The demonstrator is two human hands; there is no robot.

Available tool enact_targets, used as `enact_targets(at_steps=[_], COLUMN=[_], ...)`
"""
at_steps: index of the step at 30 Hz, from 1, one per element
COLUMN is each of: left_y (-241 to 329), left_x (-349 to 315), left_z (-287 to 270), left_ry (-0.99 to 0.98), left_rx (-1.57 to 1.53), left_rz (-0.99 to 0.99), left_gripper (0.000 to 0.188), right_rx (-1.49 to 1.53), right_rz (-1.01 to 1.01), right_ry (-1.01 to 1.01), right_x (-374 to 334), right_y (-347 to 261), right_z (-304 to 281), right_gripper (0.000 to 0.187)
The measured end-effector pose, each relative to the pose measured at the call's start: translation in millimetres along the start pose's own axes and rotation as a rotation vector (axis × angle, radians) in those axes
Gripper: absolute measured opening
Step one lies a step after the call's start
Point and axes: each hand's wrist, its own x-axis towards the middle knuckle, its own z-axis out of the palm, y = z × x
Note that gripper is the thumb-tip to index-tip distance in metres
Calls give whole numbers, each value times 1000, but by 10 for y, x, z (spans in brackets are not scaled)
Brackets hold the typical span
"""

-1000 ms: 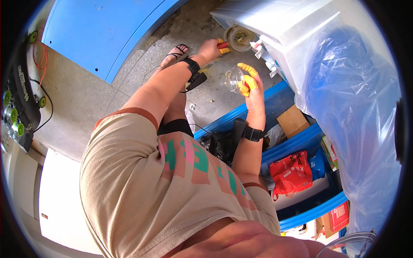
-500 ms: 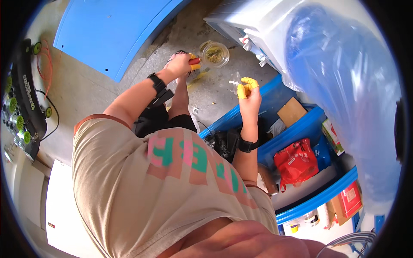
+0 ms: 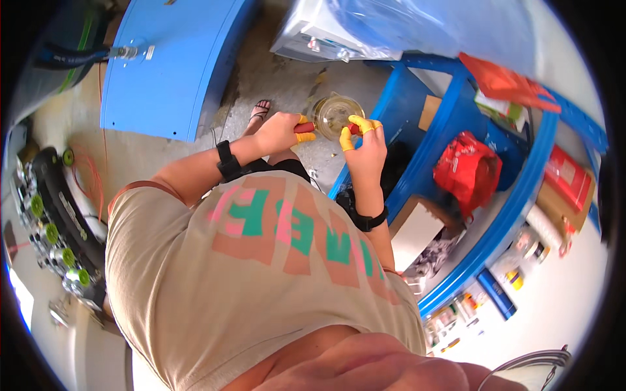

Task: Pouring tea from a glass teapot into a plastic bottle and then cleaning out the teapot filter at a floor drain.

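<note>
My left hand point(image 3: 280, 135), with yellow covers on its fingertips, is closed around a red handle point(image 3: 304, 128). What the handle belongs to is too small to make out. Across from it, my right hand point(image 3: 366, 148) also wears yellow fingertip covers and pinches a small red object point(image 3: 353, 129) whose kind I cannot tell. Just beyond both hands is a round clear container point(image 3: 339, 98) with yellowish-green contents. The right fingertips overlap its near right edge in the picture; whether they touch it is unclear.
A blue panel point(image 3: 171, 72) stands at the far left. On the right, blue shelving point(image 3: 417, 153) holds a red bag point(image 3: 467, 169) and boxes. A white cabinet point(image 3: 326, 32) under plastic film is at the back. A black machine with green wheels point(image 3: 62, 208) lies left.
My hands have come closer together, and the right one has moved left to the clear container. A red object now shows in its fingers where a clear, whitish piece was. The view has shifted.
</note>
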Motion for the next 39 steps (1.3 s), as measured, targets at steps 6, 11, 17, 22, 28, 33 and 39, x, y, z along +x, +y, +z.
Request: enact_targets(at_steps=[6,11,17,22,28,33,39], left_y=[627,933,1675,2178,3038,3840,4597], left_x=[-145,-415,-1074,-1636,-2351,-2875,-3240], left_z=[28,154,265,493,933,1472,2397], left_ry=[-109,-203,-447,-723,-1111,-1366,-1575], left_rx=[51,121,273,326,300,438,335], left_rz=[178,297,395,480,324,412,607], left_gripper=[40,38,35,37,28,32,34], right_rx=[-147,-83,-66,-133,-217,-196,-266], right_rz=[117,261,368,622,1003,1243,1460], right_ry=[159,359,729,922,998,1090,1232], right_x=[-558,-1266,-2758,-4324,-5948,-6548,-6834], right_y=[-67,-276,-404,-574,-931,-1433,-1863], right_z=[-550,-975,-1367,-1269,-691,-341,95], right_gripper=[33,38,35,35,39,45,44])
